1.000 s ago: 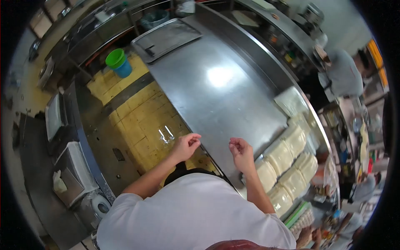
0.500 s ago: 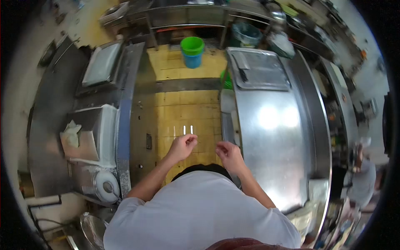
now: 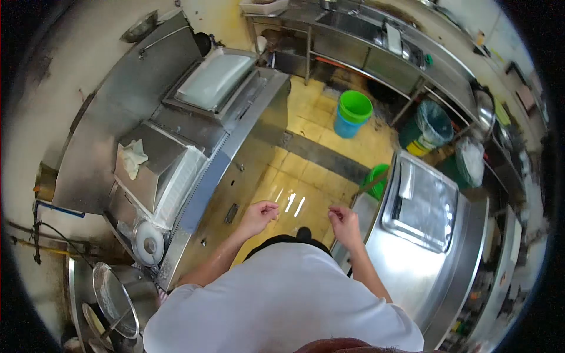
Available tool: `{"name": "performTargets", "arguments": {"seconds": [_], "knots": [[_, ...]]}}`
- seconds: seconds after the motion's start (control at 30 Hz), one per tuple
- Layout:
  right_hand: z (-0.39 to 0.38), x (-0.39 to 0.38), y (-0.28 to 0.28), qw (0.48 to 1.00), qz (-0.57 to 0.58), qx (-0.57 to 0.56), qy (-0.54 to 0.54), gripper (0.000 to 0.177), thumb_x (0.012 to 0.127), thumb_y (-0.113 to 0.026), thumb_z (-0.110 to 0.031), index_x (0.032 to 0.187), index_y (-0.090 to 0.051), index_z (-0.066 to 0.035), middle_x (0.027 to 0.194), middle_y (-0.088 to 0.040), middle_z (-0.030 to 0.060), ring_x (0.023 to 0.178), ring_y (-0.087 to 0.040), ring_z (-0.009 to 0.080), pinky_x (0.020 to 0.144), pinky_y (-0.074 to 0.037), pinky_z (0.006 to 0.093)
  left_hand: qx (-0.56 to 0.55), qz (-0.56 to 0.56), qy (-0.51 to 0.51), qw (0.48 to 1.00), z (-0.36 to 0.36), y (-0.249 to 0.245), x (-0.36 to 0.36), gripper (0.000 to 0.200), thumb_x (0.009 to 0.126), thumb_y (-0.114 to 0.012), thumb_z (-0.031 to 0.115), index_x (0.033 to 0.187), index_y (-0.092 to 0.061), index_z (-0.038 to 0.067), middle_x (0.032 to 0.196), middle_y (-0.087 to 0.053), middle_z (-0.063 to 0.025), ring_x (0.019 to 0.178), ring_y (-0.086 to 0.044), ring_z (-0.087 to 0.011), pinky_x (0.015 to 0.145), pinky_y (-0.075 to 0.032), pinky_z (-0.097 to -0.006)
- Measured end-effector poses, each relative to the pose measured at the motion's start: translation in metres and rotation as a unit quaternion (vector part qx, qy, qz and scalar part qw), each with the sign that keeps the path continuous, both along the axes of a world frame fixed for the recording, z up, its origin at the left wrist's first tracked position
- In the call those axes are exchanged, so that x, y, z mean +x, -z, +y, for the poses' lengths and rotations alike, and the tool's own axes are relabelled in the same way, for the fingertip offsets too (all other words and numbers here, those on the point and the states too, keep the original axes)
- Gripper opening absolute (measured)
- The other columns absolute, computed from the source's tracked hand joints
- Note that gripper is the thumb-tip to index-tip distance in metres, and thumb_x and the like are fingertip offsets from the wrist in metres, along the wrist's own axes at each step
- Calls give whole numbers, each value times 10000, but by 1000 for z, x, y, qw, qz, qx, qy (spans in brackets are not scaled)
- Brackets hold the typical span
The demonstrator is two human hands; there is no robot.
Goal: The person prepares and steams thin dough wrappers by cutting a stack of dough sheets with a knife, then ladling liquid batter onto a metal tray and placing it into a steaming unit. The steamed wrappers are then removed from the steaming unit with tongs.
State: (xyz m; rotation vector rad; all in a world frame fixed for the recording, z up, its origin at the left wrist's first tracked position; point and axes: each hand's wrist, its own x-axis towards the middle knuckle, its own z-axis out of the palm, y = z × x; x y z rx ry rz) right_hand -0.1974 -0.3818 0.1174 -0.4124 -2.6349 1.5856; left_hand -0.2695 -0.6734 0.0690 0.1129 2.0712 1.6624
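My left hand (image 3: 258, 218) hangs in the air in front of my waist, over the yellow tiled floor (image 3: 294, 176). Its fingers are curled in loosely and I see nothing in them. Level with it, my right hand (image 3: 345, 226) is also curled, fingertips bent toward the thumb, with no object showing. The hands are apart and touch nothing. Nearest to the right hand is the steel worktable (image 3: 406, 259), which carries a metal tray (image 3: 432, 209) with a cleaver-like knife (image 3: 406, 179) lying in it.
Left stands a steel counter (image 3: 253, 147) with a covered pan (image 3: 215, 82), a cloth (image 3: 133, 157) on a steel lid and a round lid (image 3: 148, 243). Stacked green and blue buckets (image 3: 353, 112) stand on the floor ahead. Behind is a lined bin (image 3: 432, 126) beside a sink bench (image 3: 347, 26).
My view has turned left, so the counter, buckets and worktable appear shifted right and rotated. Both hands remain curled in front of my body.
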Motion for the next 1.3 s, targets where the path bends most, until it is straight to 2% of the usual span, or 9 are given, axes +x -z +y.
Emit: {"name": "performTargets", "arguments": {"seconds": [0.07, 0.1, 0.27, 0.53, 0.6, 0.67, 0.87, 0.97, 1.3], "knots": [[27, -41, 0, 999, -2, 35, -20, 219, 904, -666, -113, 1046, -708, 47, 900, -727, 207, 813, -717, 270, 751, -561, 366, -1, -19, -33, 999, 9, -9, -27, 251, 960, -676, 127, 1153, -654, -31, 949, -705, -65, 819, -663, -126, 763, -546, -278], [42, -63, 15, 997, 28, 55, -43, 223, 904, -684, -112, 1079, -710, 24, 859, -732, 128, 749, -678, 171, 706, -541, 307, 20, 12, -55, 998, 10, -11, -38, 254, 959, -674, 123, 1162, -651, -29, 947, -704, -67, 821, -665, -129, 758, -546, -278], [54, -161, -12, 991, 80, 36, -104, 196, 905, -678, -85, 1064, -709, 26, 852, -725, 125, 748, -674, 164, 716, -544, 301, 37, -20, -155, 987, 4, -17, -78, 253, 971, -649, 120, 1182, -645, -19, 955, -703, -69, 837, -680, -151, 747, -557, -293], [23, -267, 26, 982, 21, 52, -179, 228, 903, -682, -108, 1081, -700, 33, 876, -724, 157, 784, -683, 194, 739, -547, 322, 28, -42, -243, 969, -27, 26, -179, 277, 925, -720, 216, 1129, -692, 31, 979, -722, -72, 815, -671, -134, 726, -544, -292], [22, -295, 21, 982, 19, 62, -177, 240, 905, -684, -119, 1087, -696, 36, 875, -720, 170, 790, -682, 205, 740, -546, 333, -184, 15, -268, 946, -46, 24, -226, 407, 891, -745, 351, 1137, -701, 30, 1022, -735, -109, 836, -692, -197, 784, -552, -334], [21, -324, 8, 981, -21, 53, -188, 262, 898, -677, -136, 1088, -697, 44, 940, -729, 220, 838, -723, 302, 770, -565, 384, -232, 59, -294, 925, -72, 25, -281, 521, 852, -746, 462, 1135, -708, 26, 1071, -729, -153, 924, -699, -272, 860, -540, -381], [50, -414, 17, 976, 21, 121, -179, 223, 914, -664, -101, 1081, -691, 44, 929, -727, 191, 834, -703, 226, 772, -555, 347, -295, 193, -312, 882, -129, 3, -453, 601, 869, -705, 494, 1245, -669, 27, 1359, -568, -285, 1275, -549, -390, 1087, -422, -408], [43, -449, 13, 992, 2, 20, -123, 219, 908, -663, -84, 1090, -692, 34, 894, -728, 162, 793, -687, 207, 746, -550, 333, -366, 234, -337, 835, -148, 24, -515, 622, 871, -693, 504, 1279, -651, 36, 1389, -532, -306, 1307, -516, -409, 1117, -400, -419], [4, -641, 69, 950, -32, 69, -302, 239, 920, -648, -94, 1114, -690, 39, 847, -702, 73, 754, -637, 132, 700, -528, 290, -389, 225, -355, 820, -104, 32, -506, 491, 864, -728, 332, 1259, -653, 50, 1437, -483, -290, 1298, -489, -459, 1106, -402, -479]]}}
